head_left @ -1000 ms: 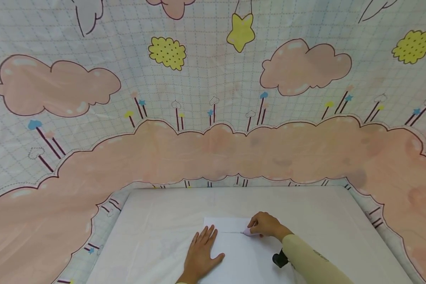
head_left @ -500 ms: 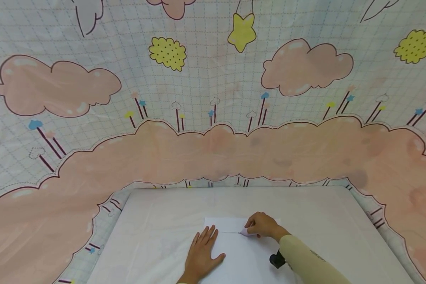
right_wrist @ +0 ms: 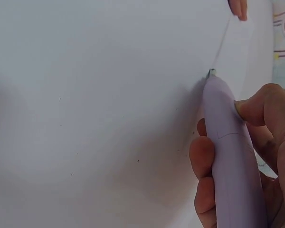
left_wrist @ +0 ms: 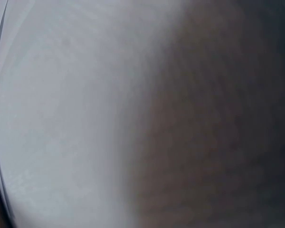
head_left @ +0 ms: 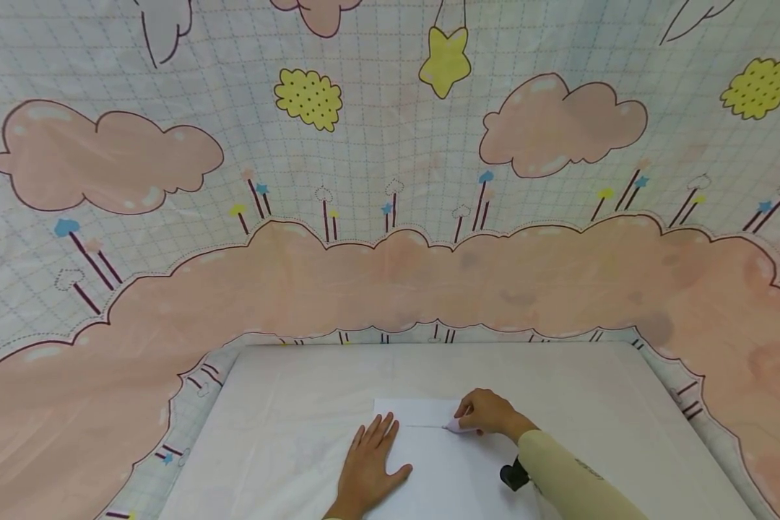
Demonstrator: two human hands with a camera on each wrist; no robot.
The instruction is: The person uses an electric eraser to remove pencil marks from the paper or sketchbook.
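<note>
Paper (head_left: pixel 442 462), a single white sheet, lay flat on the white counter (head_left: pixel 286 404) just in front of the person. Right hand (head_left: pixel 487 413) had its fingers (right_wrist: pixel 206 156) curled round a lilac pen (right_wrist: pixel 230 156), thumb on one side of the barrel, with the tip touching the sheet at the end of a thin straight line (head_left: pixel 422 425). Left hand (head_left: pixel 370 466) lay palm down on the near left part of the sheet, fingers straight and spread, holding nothing. Judging from this, a clean stroke called for steady downward pressure from that flat hand so the sheet could not creep, a low pen angle, and an even pull along the line already drawn. The left wrist view was too blurred to read.
</note>
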